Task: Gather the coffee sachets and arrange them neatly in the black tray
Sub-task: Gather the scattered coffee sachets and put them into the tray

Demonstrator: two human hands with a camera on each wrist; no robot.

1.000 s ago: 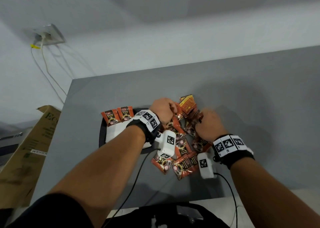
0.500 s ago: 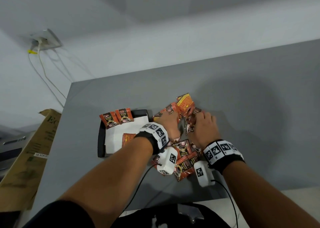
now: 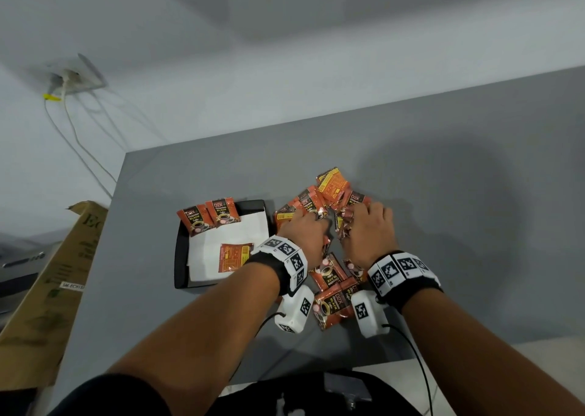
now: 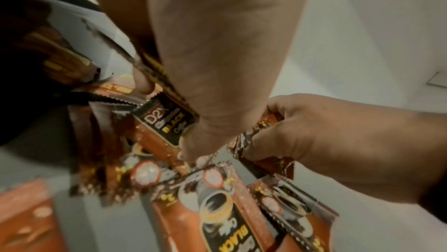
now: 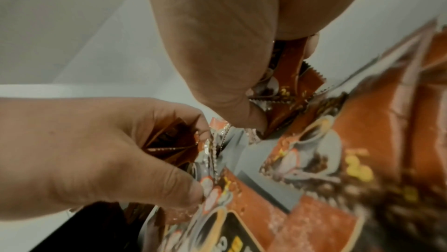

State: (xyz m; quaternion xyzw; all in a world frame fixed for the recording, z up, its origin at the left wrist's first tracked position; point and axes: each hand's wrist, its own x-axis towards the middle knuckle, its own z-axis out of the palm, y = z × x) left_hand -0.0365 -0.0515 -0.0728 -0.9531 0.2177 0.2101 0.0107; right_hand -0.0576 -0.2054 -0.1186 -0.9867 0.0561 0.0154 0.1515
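Observation:
Orange-and-black coffee sachets lie in a loose pile on the grey table, right of the black tray. The tray has a white paper liner; two sachets lean at its far left, and one lies face down in the middle. My left hand grips a fan of sachets between thumb and fingers at the pile's far part. Close beside it, my right hand pinches a small bundle of sachets. The sachets under both palms are hidden in the head view.
A cardboard box leans against the table's left side. A wall socket with cables is on the wall to the far left. Bare grey tabletop stretches to the right of the pile and beyond it.
Both hands have drawn closer together over the pile and closed on sachets. My left forearm has shifted right, uncovering the face-down sachet in the tray.

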